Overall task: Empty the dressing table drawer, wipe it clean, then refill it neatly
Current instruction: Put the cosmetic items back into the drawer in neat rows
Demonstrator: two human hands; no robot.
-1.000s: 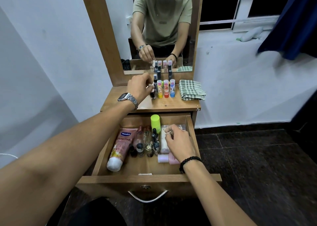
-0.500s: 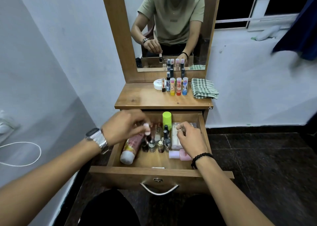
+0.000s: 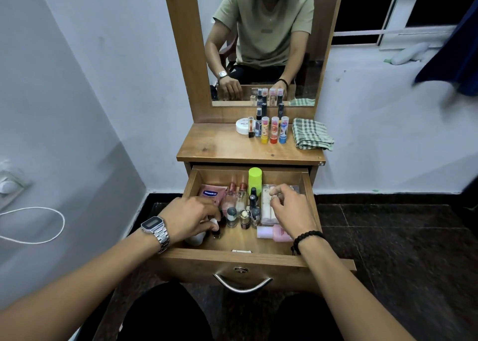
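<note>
A: Where's the drawer [image 3: 307, 185] now?
B: Pulled out below the desk [image 3: 227, 146], bottles and tubes inside.
A: And the hands?
B: Left hand [image 3: 190, 217] is curled down onto a small dark bottle [image 3: 216, 233] beside the pink Vaseline tube [image 3: 210, 194]; whether it grips it, I cannot tell. Right hand [image 3: 291, 211] hovers over a clear case [image 3: 266, 211], fingers loosely bent, holding nothing.
A: On top?
B: Three bright sticks [image 3: 274, 133], a white jar [image 3: 241, 127], a folded checked cloth [image 3: 311, 137]

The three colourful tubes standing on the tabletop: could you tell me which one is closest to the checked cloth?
The blue-based tube, at the right end of the row, stands next to the checked cloth; the red-based and yellow-based tubes stand farther left.
</note>
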